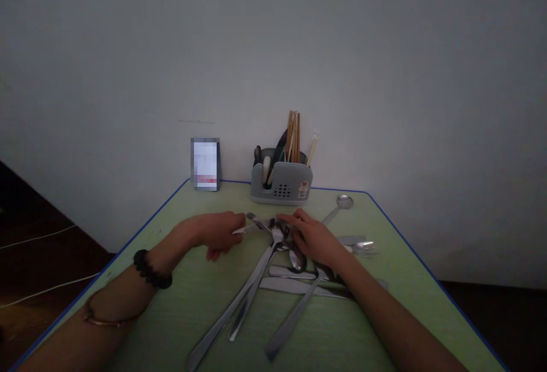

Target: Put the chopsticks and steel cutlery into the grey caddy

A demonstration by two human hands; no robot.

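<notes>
My left hand [222,232] is closed at the left of a cutlery pile, pinching a thin silver piece of cutlery [243,229]; its kind is unclear. My right hand [316,238] reaches over the pile from the right, fingers apart and the index finger stretched toward the same piece. Between the hands, a fork [277,234] lies with its long handle running toward me. Below my right fingers rests a spoon [298,259]. A table knife [294,286] lies crosswise nearer to me. The right hand and forearm hide part of the pile.
Behind the pile stands a grey cutlery holder [262,187] with chopsticks [294,135] and dark-handled utensils. A phone [205,164] leans on the wall at back left. A round spoon [344,201] and another fork [365,248] lie right. The green table [162,332] has blue edges.
</notes>
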